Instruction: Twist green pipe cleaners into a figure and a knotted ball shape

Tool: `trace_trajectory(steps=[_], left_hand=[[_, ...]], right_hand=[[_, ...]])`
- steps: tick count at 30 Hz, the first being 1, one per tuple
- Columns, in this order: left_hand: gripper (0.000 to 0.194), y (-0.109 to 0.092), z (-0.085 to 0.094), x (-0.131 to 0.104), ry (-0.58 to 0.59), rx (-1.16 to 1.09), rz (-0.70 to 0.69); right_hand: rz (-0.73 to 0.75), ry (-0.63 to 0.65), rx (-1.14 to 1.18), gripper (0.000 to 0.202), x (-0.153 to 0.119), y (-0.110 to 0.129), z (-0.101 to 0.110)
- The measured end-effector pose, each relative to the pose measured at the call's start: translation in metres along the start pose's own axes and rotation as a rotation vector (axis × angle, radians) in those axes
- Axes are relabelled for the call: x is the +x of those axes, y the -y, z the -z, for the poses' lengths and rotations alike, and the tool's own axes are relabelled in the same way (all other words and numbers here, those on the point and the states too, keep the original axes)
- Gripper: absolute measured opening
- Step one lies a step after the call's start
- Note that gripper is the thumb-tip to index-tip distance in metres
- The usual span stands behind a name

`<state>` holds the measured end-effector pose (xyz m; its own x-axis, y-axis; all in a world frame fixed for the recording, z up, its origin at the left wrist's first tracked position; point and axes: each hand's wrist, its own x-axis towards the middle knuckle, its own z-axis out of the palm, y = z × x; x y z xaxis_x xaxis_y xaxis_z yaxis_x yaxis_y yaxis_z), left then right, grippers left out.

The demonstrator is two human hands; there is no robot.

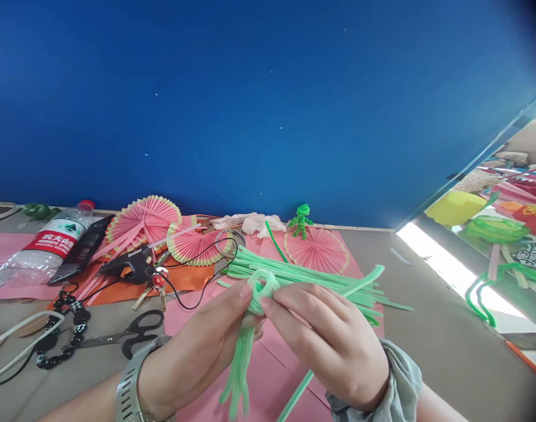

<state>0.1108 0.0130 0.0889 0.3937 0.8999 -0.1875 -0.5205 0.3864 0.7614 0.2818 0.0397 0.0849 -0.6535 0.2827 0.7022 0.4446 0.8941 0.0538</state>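
Note:
My left hand (206,351) is closed around a bundle of light green pipe cleaners (238,375), whose loose ends hang down below it. At the top they form a wrapped, looped knob (259,287). The fingers of my right hand (333,340) pinch a pipe cleaner at the right side of this knob. One long green strand (296,395) shows below my right hand, and another end (373,275) sticks up behind it. Just beyond my hands lies a pile of straight green pipe cleaners (285,265) on pink paper (268,363).
A small green pipe cleaner figure (301,220) stands at the back near pink folded paper fans (147,225). On the left are a plastic bottle (52,243), a black glue gun (129,264), keys (160,281), scissors (129,335) and a beaded strap (78,319). A blue panel (259,105) rises behind.

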Motion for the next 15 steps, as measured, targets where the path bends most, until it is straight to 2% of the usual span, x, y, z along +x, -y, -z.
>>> trace_trajectory(steps=[6,11,15], left_hand=[[0.022,0.005,0.012,0.005,0.028,-0.202,0.014],[0.027,0.006,0.015,0.004,0.100,-0.347,0.067],[0.036,0.007,0.012,0.005,0.083,-0.305,0.017]], right_hand=[[-0.276,-0.015,0.312,0.024,0.000,0.000,0.003],[-0.275,0.043,0.439,0.021,0.003,0.000,0.005],[-0.319,0.088,0.493,0.017,0.003,0.000,0.004]])
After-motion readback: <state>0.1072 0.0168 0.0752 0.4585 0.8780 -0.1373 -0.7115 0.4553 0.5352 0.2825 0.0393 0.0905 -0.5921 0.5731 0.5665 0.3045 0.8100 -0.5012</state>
